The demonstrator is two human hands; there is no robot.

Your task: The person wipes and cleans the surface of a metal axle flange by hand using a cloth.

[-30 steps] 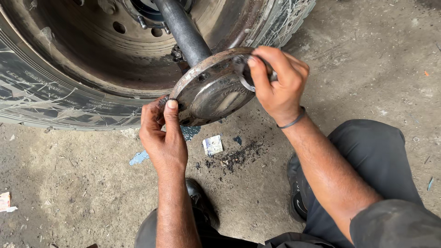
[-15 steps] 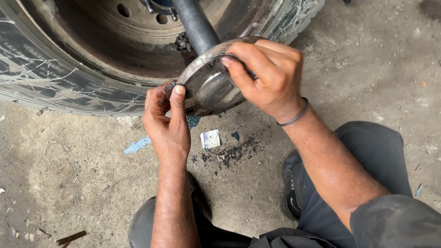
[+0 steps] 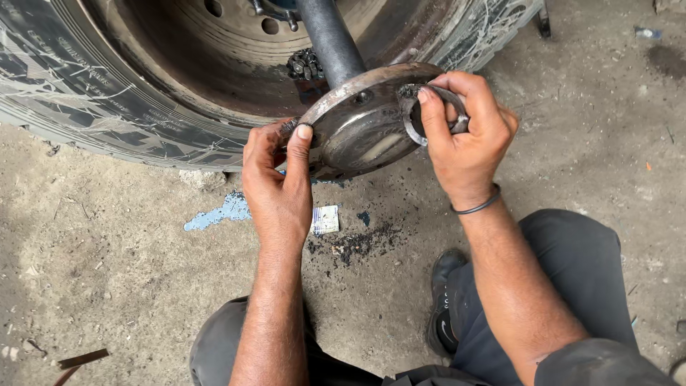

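A dark axle shaft [image 3: 329, 39] sticks out of a big truck wheel hub and ends in a round, greasy metal flange [image 3: 364, 125]. My left hand [image 3: 277, 182] grips the flange's lower left rim, thumb pressed on its face. My right hand [image 3: 464, 136] is closed on the flange's right rim, fingers curled over a metal ring [image 3: 429, 121] that lies against the rim.
The large tyre [image 3: 93, 93] and its rusty rim fill the top left. On the dirty concrete lie a blue paint patch [image 3: 218, 212], a small white card [image 3: 325, 219] and black grease crumbs [image 3: 357, 243]. My dark trouser legs and a black shoe [image 3: 444, 314] are below.
My right hand has slid from across the flange's face back to its right rim, with the ring showing under the fingers. My left hand has kept its grip on the lower left rim.
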